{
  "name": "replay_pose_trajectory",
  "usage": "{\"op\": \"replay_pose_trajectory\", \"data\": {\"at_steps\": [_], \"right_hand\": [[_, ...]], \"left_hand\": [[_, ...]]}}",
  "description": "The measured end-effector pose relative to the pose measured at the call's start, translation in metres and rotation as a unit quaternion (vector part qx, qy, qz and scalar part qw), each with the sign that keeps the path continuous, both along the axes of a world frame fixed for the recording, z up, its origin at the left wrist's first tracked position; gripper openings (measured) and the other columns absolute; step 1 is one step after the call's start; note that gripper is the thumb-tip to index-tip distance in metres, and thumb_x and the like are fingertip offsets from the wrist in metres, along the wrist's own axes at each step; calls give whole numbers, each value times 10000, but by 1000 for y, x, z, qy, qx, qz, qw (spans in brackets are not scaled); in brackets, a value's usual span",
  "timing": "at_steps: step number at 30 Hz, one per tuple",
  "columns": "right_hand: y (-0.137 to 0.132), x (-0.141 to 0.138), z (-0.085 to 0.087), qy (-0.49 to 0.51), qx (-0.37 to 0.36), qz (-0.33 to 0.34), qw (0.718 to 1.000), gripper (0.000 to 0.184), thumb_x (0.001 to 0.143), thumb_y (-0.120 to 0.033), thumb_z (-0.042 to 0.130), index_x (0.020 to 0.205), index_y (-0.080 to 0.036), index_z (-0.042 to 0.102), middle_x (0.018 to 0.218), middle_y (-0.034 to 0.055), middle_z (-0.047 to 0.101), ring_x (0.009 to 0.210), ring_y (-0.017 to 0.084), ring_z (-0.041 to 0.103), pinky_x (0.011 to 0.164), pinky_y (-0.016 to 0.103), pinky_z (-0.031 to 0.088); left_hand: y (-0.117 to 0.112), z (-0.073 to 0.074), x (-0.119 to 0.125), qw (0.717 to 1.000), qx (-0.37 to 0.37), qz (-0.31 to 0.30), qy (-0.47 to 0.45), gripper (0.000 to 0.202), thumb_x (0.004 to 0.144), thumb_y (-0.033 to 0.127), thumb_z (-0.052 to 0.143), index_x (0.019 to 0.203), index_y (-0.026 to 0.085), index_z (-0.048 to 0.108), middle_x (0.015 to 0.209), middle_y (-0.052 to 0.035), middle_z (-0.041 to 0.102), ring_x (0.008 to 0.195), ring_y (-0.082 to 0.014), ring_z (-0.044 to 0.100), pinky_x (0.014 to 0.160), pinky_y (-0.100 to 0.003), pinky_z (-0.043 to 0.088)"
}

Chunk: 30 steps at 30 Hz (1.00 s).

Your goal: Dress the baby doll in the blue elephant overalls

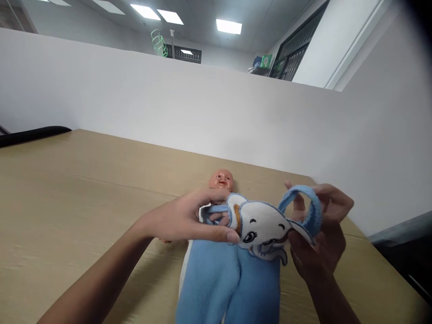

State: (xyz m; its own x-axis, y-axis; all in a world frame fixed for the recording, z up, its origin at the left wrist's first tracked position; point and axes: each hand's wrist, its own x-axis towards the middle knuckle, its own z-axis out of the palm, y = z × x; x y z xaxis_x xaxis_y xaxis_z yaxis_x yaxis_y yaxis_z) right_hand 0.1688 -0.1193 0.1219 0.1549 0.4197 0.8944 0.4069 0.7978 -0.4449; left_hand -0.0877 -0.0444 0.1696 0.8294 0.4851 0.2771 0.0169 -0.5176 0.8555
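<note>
Nearest the wearer, a soft blue cloth (209, 279) with a fuzzy, towel-like nap lies over the tabletop, folded in long lengthwise creases. At its upper end a padded elephant face (261, 220), white with blue piping, stitched eyes and an orange band, is lifted between both hands. The person's left hand (184, 220) lays its thumb flat on the front edge, fingers curled behind, pinching it beside a narrow blue strap (218, 209). The right hand (319, 243) pinches the opposite edge near a round, fleecy loop (315, 207); its rear fingers are partly hidden. Just beyond is a doll (221, 179) with a smooth, glossy head, on the tan, faintly grained table (101, 171). Behind stands a matte white partition (168, 99).
</note>
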Motion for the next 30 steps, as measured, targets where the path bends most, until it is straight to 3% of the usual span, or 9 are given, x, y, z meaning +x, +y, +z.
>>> {"op": "replay_pose_trajectory", "data": {"at_steps": [5,7,11,14,18,21,24,28,30], "right_hand": [[5,3,-1,17,-88,95,991,123,931,-356,716,993,-265,661,1460,75,430,1309,333,553,1034,555,562],[4,8,-3,23,-158,128,979,203,946,-415,717,1042,-275,607,1280,79,554,1082,258,636,826,395,607],[2,22,-7,78,-312,217,921,438,910,-425,791,1163,-346,443,916,-25,593,660,134,530,560,224,460],[5,38,-10,29,-406,268,873,467,890,-470,799,1202,-318,486,754,-58,492,620,131,457,555,221,412],[11,50,-10,-152,-440,269,843,366,836,-461,845,773,-212,584,739,-24,500,711,148,509,657,249,466],[8,41,-5,-206,-424,246,847,297,783,-393,902,958,-224,732,944,33,671,973,232,638,888,329,538],[1,28,-1,-165,-407,289,851,387,823,-393,860,1151,-239,722,1080,63,688,970,228,657,808,300,567],[-5,24,-2,-118,-356,275,885,201,887,-338,797,1028,-216,723,1052,65,673,895,199,650,740,269,575],[-5,23,-6,-107,-384,266,878,220,900,-365,790,1040,-209,726,991,64,698,906,221,669,805,323,602]], "left_hand": [[2,1,4,998,7,-42,34,249,951,418,744,1074,202,738,983,-43,697,972,-222,654,841,-312,527],[2,0,5,998,17,-49,18,228,975,401,720,1087,203,731,1015,-51,704,1034,-228,652,899,-318,525],[3,-3,1,999,15,-45,-2,204,997,356,699,1123,197,719,1093,-60,723,1062,-222,665,951,-323,526],[3,-6,-2,999,17,-27,-8,198,993,348,710,1132,207,715,1106,-40,733,1068,-210,668,961,-314,523],[2,-9,-2,998,47,-13,-38,189,992,355,714,1114,210,713,1063,-26,728,991,-172,660,895,-268,521],[1,-8,-2,998,45,-17,-52,212,1007,371,687,1137,204,708,1090,-43,724,1021,-183,662,920,-278,525],[6,-6,-10,999,13,-46,5,312,1002,427,678,1222,205,694,1165,-59,724,1090,-220,662,960,-306,529],[21,-7,-24,981,-12,-125,146,433,877,458,815,1205,190,722,1125,-51,744,961,-226,681,822,-278,554],[24,-9,-25,982,-17,-120,144,395,881,443,813,1170,187,726,1114,-50,739,945,-217,675,789,-261,547]]}}
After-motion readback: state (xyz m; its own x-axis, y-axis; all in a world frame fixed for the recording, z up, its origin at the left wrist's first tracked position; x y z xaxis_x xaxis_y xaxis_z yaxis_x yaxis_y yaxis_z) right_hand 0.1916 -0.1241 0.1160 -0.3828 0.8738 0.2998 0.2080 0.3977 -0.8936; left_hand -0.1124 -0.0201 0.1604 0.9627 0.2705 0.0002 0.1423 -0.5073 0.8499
